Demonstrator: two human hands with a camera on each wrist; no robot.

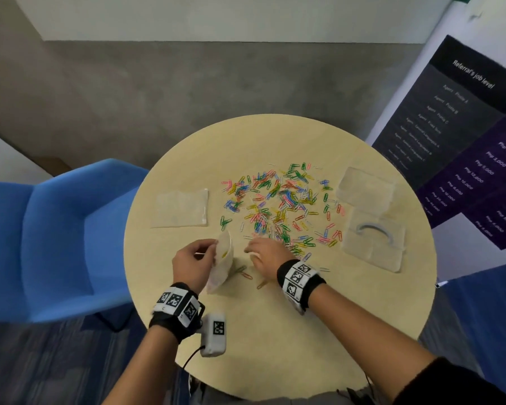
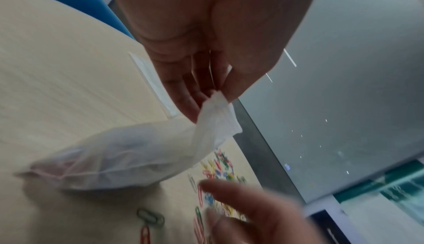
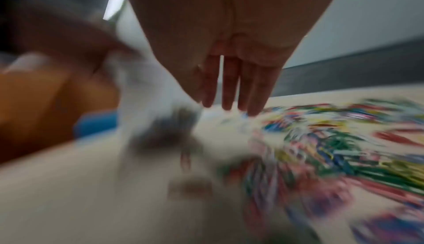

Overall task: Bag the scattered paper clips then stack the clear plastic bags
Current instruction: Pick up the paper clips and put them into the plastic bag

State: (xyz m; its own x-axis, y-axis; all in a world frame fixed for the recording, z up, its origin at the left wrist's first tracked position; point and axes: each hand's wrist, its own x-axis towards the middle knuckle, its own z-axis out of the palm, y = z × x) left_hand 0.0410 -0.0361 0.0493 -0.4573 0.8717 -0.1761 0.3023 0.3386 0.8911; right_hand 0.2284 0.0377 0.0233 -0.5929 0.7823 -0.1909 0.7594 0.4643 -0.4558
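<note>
Head view: a round pale-wood tabletop is seen from above, w/ a spread of multicoloured paper clips scattered across its middle. A small clear plastic bag is held up at the near-left edge of the spread, its rim pinched by the left hand; a few clips are seen inside it. The right hand is laid knuckles-up over the near edge of the clips, fingertips on the tabletop; whether a clip is pinched can't be told. A flat stack of clear plastic bags lies to the left of the clips, well apart from them. Two clear plastic boxes are set at the right edge. A blue upholstered chair stands left of the tabletop, and a dark printed banner is seen at right.

Left wrist view: the bag's corner is pinched betw. thumb and fingers of the left hand, the bag sagging toward the tabletop. The right hand's blurred fingers reach over clips.

Right wrist view: heavily blurred. The right hand's fingers are extended, close together, tips at the clips.
</note>
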